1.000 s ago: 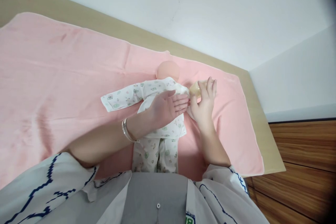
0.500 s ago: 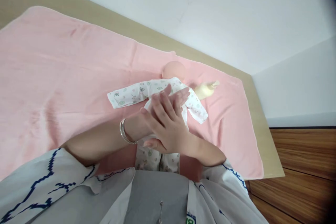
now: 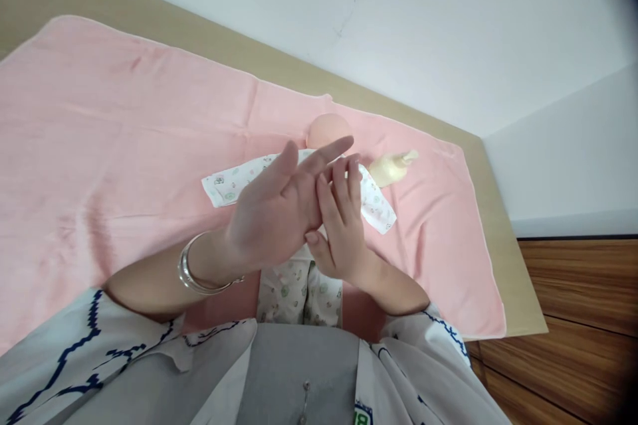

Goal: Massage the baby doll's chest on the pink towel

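Note:
My left hand (image 3: 272, 212), with silver bangles at the wrist, is turned palm up with its thumb and index finger stretched out. My right hand (image 3: 343, 226) lies against the left hand's other fingers, its own fingers extended and partly overlapping them. No object shows between the hands. Below them lies a white printed baby top (image 3: 379, 202) with sleeves spread, largely covered by my hands. Matching baby trousers (image 3: 284, 292) extend toward me. A smooth pink rounded form (image 3: 329, 129) sits at the top's neck end; whether it is a doll's head I cannot tell.
A pale yellow bottle-like thing (image 3: 391, 169) with a narrow tip lies right of the top. The pink blanket (image 3: 149, 119) covers most of a light wooden table (image 3: 518, 299). Behind stands a white wall (image 3: 423, 33); wood-grain flooring (image 3: 578, 285) shows at right.
My hands were pressed together with the right over the left. The left has turned palm up and drawn left, while the right has shifted onto its fingers.

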The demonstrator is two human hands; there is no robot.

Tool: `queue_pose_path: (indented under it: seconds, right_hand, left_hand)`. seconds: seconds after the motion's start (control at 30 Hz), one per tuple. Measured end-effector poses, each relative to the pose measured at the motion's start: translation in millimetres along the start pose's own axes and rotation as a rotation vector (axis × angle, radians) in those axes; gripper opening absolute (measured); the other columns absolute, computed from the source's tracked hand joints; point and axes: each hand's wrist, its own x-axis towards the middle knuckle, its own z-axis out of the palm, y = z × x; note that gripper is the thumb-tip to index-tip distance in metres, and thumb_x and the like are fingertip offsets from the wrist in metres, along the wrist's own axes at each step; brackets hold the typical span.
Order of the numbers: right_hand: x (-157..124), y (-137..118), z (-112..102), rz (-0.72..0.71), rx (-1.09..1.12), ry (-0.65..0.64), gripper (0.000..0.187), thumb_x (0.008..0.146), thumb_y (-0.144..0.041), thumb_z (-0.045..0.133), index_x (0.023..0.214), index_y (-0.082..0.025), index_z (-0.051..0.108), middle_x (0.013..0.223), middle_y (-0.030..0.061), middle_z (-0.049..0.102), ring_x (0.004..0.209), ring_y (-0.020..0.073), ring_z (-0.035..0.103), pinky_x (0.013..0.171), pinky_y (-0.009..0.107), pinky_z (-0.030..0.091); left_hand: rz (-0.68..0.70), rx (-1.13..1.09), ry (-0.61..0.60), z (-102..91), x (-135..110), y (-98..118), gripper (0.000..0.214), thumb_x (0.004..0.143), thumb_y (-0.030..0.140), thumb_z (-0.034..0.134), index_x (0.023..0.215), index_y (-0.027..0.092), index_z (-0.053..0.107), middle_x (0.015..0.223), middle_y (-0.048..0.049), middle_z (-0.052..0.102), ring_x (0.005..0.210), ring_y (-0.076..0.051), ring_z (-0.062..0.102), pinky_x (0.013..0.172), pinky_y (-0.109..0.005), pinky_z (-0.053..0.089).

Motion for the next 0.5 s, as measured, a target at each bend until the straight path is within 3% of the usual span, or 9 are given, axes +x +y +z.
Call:
queue_pose_path:
  seconds: [0.1,0.23,0.4,0.5]
  right_hand:
    - [-6.9,-12.0,0.1,-0.013,0.043,-0.065,0.080,0.097,-0.046,0.041,0.162,-0.022,0.000,0.171,0.0112,0.017,0.160,0.0367,0.006,0.126,0.068,0.021]
    - [-6.9,-10.4,-5.3,-0.033,0.094,-0.030,0.078,0.096,-0.042,0.042,0.162,-0.028,0.002,0.171,0.0043,0.015,0.159,0.0335,0.012,0.126,0.062,0.028]
    - [-1.9,4.1,-14.5,0.043,0.086,0.062,0.072,0.098,-0.034,0.037,0.162,-0.039,0.006,0.172,-0.0041,0.010,0.158,0.0354,0.017,0.127,0.064,0.024]
    - [-2.7,1.6,-13.1,0.039,0.114,0.073,0.070,0.097,-0.030,0.038,0.161,-0.037,0.012,0.173,-0.0053,0.007,0.159,0.0353,0.014,0.127,0.065,0.024]
  left_hand:
    - [0.022,-0.054,0.027,0.7,-2.8,-3.8,0.063,0.105,0.058,0.013,0.133,0.030,0.062,0.143,-0.0004,0.062,0.147,-0.024,0.045,0.122,-0.045,0.041]
    - [-0.048,-0.106,0.118,6.6,1.2,-19.0,0.049,0.105,0.056,0.028,0.137,0.035,0.058,0.132,-0.0007,0.069,0.141,-0.024,0.052,0.122,-0.048,0.039]
    - [-0.010,-0.163,0.092,15.2,1.1,-33.2,0.039,0.103,0.046,0.039,0.123,0.030,0.068,0.129,-0.0010,0.071,0.137,-0.025,0.056,0.114,-0.046,0.047]
    - [-0.005,-0.159,0.145,12.8,4.3,-34.2,0.036,0.102,0.042,0.041,0.113,0.029,0.072,0.126,-0.0012,0.072,0.134,-0.026,0.057,0.111,-0.044,0.048]
